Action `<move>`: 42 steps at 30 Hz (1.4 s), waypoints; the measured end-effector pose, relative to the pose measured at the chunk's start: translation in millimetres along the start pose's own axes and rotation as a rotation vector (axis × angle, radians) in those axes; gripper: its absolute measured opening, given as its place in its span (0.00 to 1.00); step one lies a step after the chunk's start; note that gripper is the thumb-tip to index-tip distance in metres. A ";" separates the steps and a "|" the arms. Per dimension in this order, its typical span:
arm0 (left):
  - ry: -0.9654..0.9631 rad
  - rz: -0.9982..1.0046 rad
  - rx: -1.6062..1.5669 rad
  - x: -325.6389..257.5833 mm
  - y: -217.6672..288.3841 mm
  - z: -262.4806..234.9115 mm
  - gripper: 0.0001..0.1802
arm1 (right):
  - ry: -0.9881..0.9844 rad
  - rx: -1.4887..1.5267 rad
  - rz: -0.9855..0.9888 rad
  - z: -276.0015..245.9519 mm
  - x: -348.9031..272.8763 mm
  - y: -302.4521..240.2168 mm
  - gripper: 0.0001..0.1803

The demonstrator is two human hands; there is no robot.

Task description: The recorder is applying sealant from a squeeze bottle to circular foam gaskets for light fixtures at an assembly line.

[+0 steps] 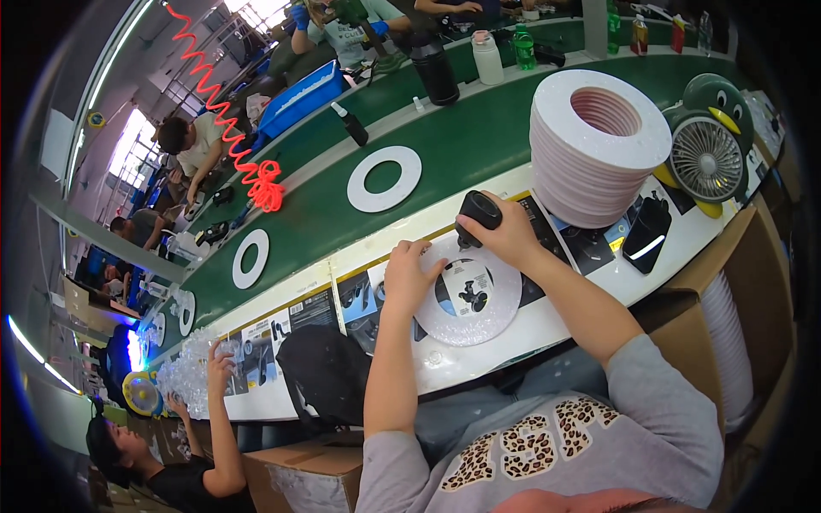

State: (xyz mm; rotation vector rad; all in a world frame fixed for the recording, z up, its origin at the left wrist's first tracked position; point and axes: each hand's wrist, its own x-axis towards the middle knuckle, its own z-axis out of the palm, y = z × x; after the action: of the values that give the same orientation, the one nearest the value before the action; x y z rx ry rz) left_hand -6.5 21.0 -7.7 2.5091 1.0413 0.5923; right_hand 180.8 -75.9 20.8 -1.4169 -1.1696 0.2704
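A white ring-shaped disc (500, 318) with a glossy surface lies flat on the white worktop in front of me. My left hand (410, 275) grips its upper left edge, the thumb stretched over the ring toward the hole. In my right hand (516, 231) is a black cordless screwdriver (480, 210), tilted with its narrow tip down at the ring's upper part. Through the ring's opening shows a printed card (469, 291). A tall stack of similar white rings (581, 162) stands to the right of my right hand.
Single rings, including one ring (385, 179), lie along the green conveyor belt (316, 224). A penguin-shaped fan (708, 154) and a dark phone-like object (647, 235) are at right. A black bag (321, 372) hangs by the worktop's front edge. At left, a co-worker's hand (221, 363) touches clear plastic bags (188, 376).
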 end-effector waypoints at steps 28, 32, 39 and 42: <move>0.016 0.009 -0.004 -0.4 -2.2 2.4 0.23 | -0.059 0.007 0.054 -3.7 0.7 -1.6 0.20; 0.009 0.000 0.000 0.8 -2.7 2.6 0.23 | -0.060 0.005 0.054 -4.0 2.1 -1.5 0.20; -0.007 -0.008 -0.014 0.4 -1.0 0.9 0.23 | -0.065 -0.022 0.062 -5.0 1.6 -1.9 0.19; -0.006 -0.009 -0.016 0.0 -0.9 0.5 0.23 | -0.046 -0.032 0.055 -5.1 1.6 -2.7 0.20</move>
State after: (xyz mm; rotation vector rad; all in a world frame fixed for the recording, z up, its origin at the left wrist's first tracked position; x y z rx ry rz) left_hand -6.8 21.5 -8.6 2.4900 1.0412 0.5876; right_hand 184.1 -78.4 25.1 -1.4789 -1.1783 0.3254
